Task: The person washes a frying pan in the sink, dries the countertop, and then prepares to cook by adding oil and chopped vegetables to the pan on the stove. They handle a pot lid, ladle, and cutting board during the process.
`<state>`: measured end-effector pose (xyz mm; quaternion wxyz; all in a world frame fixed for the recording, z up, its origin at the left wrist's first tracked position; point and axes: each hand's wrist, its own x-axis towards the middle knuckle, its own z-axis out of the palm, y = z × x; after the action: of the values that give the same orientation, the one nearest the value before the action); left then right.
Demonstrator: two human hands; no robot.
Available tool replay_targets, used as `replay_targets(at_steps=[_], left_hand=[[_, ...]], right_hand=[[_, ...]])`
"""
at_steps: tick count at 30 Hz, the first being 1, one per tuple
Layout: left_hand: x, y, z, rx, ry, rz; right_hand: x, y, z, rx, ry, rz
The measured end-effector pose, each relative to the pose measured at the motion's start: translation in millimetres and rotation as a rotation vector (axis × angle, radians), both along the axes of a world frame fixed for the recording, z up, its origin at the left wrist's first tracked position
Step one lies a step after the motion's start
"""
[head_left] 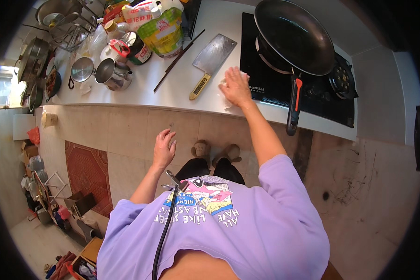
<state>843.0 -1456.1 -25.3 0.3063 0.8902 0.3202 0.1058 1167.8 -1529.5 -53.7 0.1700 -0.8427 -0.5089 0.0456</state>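
Pressing a white cloth (228, 80) on the counter (172, 88), the right hand (236, 87) lay flat, clenching nothing. The left hand (164, 148) hung open and empty

Your right hand (236, 87) covers most of the white cloth (228, 100), so its shape is unclear. The pan (291, 35) hides the burner under it. Clutter at the counter's far left (42, 60) is too small to identify.
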Motion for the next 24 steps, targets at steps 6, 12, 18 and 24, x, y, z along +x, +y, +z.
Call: replay_targets(at_steps=[6, 12, 18, 24], left_hand=[[-12.5, -0.5, -5.6, -0.058, 0.028, 0.042], [-22.4, 10.3, -3.6, -0.048, -0.003, 0.087], [-27.3, 21.9, -1.6, -0.274, -0.19, 0.286], [-62.8, 21.8, -8.1, -0.209, -0.203, 0.383]], right_hand=[[-84.5, -4.8, -4.9, 0.104, 0.01, 0.224], [-142.9, -6.7, 24.0, 0.372, 0.67, 0.24], [-125.7, 56.1, 35.8, 0.593, 1.172, -0.054], [-124.8, 108.9, 14.7, 0.207, -0.424, 0.329]])
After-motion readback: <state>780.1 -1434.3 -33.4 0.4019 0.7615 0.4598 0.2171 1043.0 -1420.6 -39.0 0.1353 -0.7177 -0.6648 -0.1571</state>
